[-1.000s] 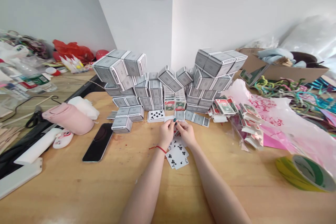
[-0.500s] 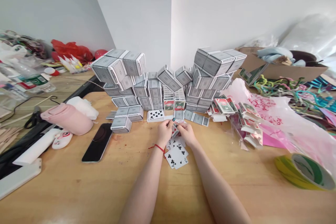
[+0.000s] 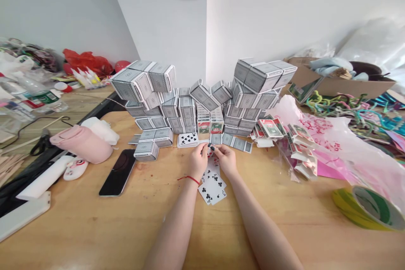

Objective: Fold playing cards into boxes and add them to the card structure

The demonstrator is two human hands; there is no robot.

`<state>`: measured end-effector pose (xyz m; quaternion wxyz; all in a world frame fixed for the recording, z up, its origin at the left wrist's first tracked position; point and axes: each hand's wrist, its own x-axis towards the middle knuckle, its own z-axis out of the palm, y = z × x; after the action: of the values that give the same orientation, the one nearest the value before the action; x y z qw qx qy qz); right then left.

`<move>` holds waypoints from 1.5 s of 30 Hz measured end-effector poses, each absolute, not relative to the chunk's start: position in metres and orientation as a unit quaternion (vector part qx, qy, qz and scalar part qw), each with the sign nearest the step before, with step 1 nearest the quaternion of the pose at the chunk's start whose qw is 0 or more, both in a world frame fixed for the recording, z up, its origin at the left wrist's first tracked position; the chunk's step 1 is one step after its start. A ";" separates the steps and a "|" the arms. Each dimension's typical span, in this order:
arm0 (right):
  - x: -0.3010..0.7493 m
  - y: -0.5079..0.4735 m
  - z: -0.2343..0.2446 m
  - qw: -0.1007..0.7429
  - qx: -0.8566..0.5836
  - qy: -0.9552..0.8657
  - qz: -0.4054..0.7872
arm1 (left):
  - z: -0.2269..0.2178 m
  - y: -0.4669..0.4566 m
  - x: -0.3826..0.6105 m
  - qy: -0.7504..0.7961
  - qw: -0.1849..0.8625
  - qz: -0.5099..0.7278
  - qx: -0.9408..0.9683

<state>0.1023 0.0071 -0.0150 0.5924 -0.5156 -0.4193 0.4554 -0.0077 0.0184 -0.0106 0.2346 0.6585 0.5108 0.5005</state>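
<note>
Slightly outward shifts the right hand [image 3: 228, 159]; its fingers and the left hand's [image 3: 198, 161] seem to pinch a red-pipped card [image 3: 210, 152] above loose cards [image 3: 212, 189] on the counter [image 3: 123, 228]. Even pressure should prevent creases.

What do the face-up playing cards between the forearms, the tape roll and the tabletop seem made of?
Playing cards: probably coated paper stock, judging by thin, flat sheets with crisp edges.
Tape roll: likely yellow, glossy plastic film; its green core could be card or plastic.
Tabletop: wood or laminate, showing grain and sheen.
</note>
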 end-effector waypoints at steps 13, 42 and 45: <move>0.107 0.004 -0.019 0.560 -0.613 -0.513 0.218 | -0.011 0.018 -0.006 0.475 0.113 0.484 0.726; 0.106 0.002 -0.017 0.551 -0.616 -0.541 0.156 | -0.012 0.014 -0.003 0.484 0.129 0.487 0.716; 0.105 0.003 -0.017 0.570 -0.609 -0.523 0.174 | -0.011 0.013 -0.001 0.478 0.140 0.500 0.709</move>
<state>0.1047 0.0034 -0.0170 0.5703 -0.6090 -0.5229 0.1744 -0.0012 0.0135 -0.0109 0.1397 0.7086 0.4780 0.4999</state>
